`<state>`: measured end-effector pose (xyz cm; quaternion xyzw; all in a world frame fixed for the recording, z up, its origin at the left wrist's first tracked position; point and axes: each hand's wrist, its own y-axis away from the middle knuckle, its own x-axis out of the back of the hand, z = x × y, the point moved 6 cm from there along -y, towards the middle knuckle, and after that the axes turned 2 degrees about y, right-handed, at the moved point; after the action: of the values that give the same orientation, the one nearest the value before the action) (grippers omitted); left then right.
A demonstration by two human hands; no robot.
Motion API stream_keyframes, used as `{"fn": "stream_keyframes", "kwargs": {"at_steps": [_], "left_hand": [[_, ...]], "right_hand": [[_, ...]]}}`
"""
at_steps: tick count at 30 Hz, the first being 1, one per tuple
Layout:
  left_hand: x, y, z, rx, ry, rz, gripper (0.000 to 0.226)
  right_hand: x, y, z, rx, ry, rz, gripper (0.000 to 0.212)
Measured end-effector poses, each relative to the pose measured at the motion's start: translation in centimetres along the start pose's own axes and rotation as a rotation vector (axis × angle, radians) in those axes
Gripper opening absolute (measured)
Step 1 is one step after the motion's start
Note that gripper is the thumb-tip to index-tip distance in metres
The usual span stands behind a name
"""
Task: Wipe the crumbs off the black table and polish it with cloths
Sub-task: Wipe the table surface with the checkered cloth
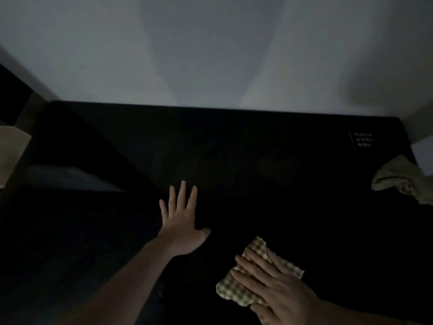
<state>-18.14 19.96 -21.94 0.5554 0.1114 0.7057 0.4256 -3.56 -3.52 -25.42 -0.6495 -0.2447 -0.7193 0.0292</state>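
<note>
The black table (257,141) fills the middle of the dim head view, its far edge against a pale wall. My left hand (181,221) lies flat on the tabletop with fingers spread and straight, holding nothing. To its lower right my right hand (271,289) presses flat, fingers straight, on a checked green-and-cream cloth (236,292) that lies on the table near its front. A second, plain beige cloth (398,177) lies crumpled at the table's right edge. No crumbs can be made out in the dark.
A small label with white print (363,140) sits on the table's far right corner. At the left, beyond the table's edge, stand a pale box-like object (11,156) and a dark lower surface (70,177).
</note>
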Motion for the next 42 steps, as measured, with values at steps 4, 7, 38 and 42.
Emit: {"fn": "stream_keyframes", "kwargs": {"at_steps": [4, 7, 38, 42], "left_hand": [[-1.6, -1.0, 0.5, 0.086, -0.010, -0.016, 0.125], [-1.9, -1.4, 0.2, 0.104, 0.011, -0.055, 0.125], [-1.7, -1.2, 0.7, 0.162, 0.044, -0.078, 0.130], [-1.6, -1.2, 0.7, 0.160, 0.045, -0.078, 0.130]], "right_hand": [[1.1, -1.2, 2.7, 0.043, -0.133, 0.005, 0.073], [2.1, -4.7, 8.5, -0.072, -0.265, 0.018, 0.071], [1.1, 0.2, 6.0, -0.248, -0.263, 0.114, 0.078], [0.7, 1.2, 6.1, -0.123, -0.243, 0.061, 0.073]]}}
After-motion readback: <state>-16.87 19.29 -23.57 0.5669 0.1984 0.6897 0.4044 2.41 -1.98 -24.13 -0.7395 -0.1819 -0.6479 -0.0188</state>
